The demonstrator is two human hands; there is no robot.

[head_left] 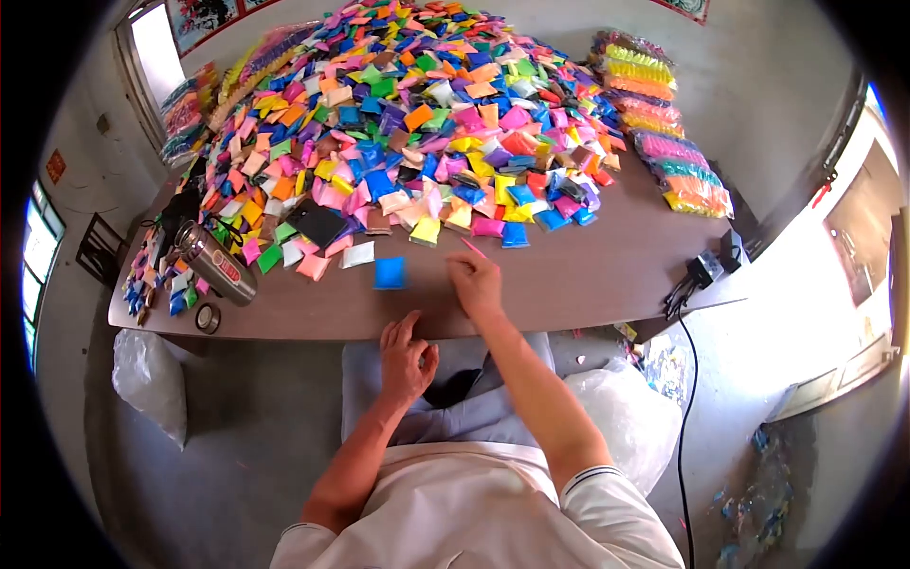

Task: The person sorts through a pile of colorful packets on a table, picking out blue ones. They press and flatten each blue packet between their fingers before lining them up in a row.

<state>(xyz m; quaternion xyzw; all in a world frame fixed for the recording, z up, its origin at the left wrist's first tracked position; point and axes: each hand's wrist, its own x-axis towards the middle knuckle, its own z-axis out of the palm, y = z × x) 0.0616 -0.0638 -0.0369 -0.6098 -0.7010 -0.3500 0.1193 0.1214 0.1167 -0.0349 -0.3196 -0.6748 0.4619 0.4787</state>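
Observation:
My right hand (476,287) is closed over the table near its front edge. A thin pink stick (473,248) juts out from its fingers; its exact kind is too small to tell. My left hand (408,362) is at the table's front edge, above my lap, with fingers and thumb apart and nothing visible in it. Just beyond it, a flat bright blue packet (390,273) lies alone on the brown table (569,275). A white packet (358,254) rests farther back, by the front of a large heap of small coloured packets (417,119).
At the left stand a steel flask (216,264) and its round lid (208,318). A black phone (318,223) lies on the heap's front. Bundled coloured packs (678,171) and black adapters (706,267) with a hanging cable are at right. Plastic bags (152,384) sit below.

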